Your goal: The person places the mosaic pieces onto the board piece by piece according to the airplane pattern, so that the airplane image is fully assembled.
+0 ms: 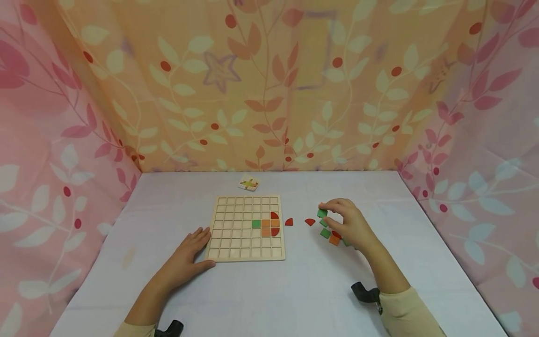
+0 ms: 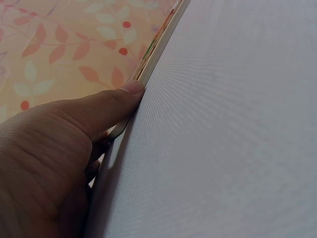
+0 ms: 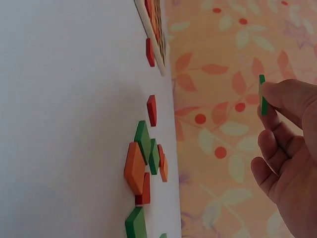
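Note:
A square wooden grid board (image 1: 233,241) lies on the table, with a green square (image 1: 256,223), orange squares (image 1: 265,231) and red quarter-round tiles (image 1: 275,232) set in cells toward its right side. My left hand (image 1: 185,255) rests at the board's near left corner, its fingers along the left side and its thumb (image 2: 116,106) against the near edge. To the right of the board, my right hand (image 1: 351,224) pinches a green square tile (image 3: 263,94) between thumb and fingertips. In the right wrist view this tile is raised above the table, seen nearly edge-on.
Loose green tiles (image 1: 325,233), an orange tile (image 1: 334,240) and red pieces lie beneath and beside my right hand. Two red quarter-round tiles (image 1: 309,222) lie between them and the board. A small patterned card (image 1: 249,183) is behind the board. Patterned curtains (image 1: 269,93) enclose the table.

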Demonstrator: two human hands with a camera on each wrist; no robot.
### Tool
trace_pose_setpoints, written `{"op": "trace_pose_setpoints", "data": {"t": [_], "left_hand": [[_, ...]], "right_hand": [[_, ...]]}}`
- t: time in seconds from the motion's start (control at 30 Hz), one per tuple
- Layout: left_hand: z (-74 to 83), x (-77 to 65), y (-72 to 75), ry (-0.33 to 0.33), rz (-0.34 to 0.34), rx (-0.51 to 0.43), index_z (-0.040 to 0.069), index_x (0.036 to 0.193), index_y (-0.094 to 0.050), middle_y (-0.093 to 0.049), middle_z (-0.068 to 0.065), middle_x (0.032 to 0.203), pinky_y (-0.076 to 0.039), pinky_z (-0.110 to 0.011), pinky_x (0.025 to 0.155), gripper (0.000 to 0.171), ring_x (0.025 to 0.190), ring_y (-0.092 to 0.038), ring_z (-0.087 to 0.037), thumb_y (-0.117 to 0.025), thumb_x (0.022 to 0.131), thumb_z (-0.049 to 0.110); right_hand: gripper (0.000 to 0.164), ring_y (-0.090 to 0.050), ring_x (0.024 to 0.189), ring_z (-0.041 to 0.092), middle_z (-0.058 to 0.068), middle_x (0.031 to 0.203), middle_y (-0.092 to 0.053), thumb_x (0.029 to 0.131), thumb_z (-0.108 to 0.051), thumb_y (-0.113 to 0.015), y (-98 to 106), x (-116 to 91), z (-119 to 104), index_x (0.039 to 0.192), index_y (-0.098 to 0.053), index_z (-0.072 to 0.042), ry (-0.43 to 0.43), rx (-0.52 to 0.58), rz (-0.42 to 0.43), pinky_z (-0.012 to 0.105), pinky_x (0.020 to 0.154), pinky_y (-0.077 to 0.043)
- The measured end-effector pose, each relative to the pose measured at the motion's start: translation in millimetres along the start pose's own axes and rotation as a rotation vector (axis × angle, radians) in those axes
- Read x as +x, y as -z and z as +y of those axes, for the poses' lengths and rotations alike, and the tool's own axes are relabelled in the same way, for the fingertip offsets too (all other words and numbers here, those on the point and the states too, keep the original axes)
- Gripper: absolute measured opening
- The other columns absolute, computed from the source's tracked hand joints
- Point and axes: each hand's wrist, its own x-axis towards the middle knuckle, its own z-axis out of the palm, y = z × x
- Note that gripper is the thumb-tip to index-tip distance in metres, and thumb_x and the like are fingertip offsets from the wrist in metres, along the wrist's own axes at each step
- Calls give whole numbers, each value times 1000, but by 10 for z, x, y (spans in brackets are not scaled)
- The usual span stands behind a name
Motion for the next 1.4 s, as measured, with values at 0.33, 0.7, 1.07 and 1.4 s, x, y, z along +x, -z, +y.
{"op": "trace_pose_setpoints", "data": {"t": [0.33,0.7,1.07,1.4], "left_hand": [[-23,0,-21,-27,32,15,-1,154,-43,-36,-15,164,-13,-51,129,91,155,-24,-39,-82,85,43],[15,-2,-10,-17,10,0,-1,153,-43,-36,-15,164,-16,-59,126,90,155,-24,-40,-81,86,45],[1,-24,-20,-24,28,-6,-1,153,-43,-36,-17,163,-15,-57,127,91,154,-24,-40,-82,85,45],[10,-18,-3,-21,34,3,-1,153,-44,-36,-16,163,-14,-55,127,91,154,-24,-40,-82,84,44]], "right_hand": [[34,-53,117,18,-6,119,-66,92,-14,-77,-177,219,-272,125,-74,-20,57,-7,-32,45,97,-53],[32,-53,119,16,-8,117,-65,92,-15,-76,-448,449,-529,124,-74,-17,67,20,-99,43,103,-52],[30,-54,115,15,-8,114,-66,92,-15,-75,-747,571,-724,121,-75,-21,133,14,-153,40,100,-52],[30,-51,115,13,-10,118,-65,93,-14,-74,-967,586,-886,123,-75,-23,97,57,-210,37,100,-50]]}}
